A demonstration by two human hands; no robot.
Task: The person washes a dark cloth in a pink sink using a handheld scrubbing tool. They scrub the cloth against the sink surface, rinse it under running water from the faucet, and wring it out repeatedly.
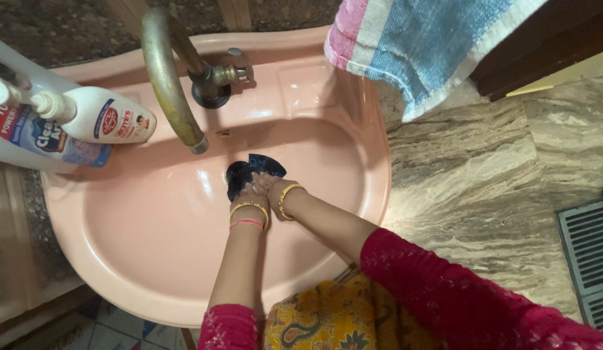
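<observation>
Both my hands reach down into the bottom of a pink washbasin (133, 233). My left hand (251, 194) and my right hand (267, 184) are pressed together on a dark blue round piece (240, 174) that lies over the drain. Fingers of both hands rest on its near edge, and part of it is hidden under them. Gold bangles circle both wrists, with a pink band on the left one. A curved brass tap spout (166, 78) ends just above and left of my hands. No water is seen running.
A white pump bottle (97, 116) lies on the basin's left rim, beside a large white jug (23, 129). A striped pink and blue towel (418, 45) hangs at the upper right. Marbled stone floor (483, 181) and a floor grate (590, 259) are to the right.
</observation>
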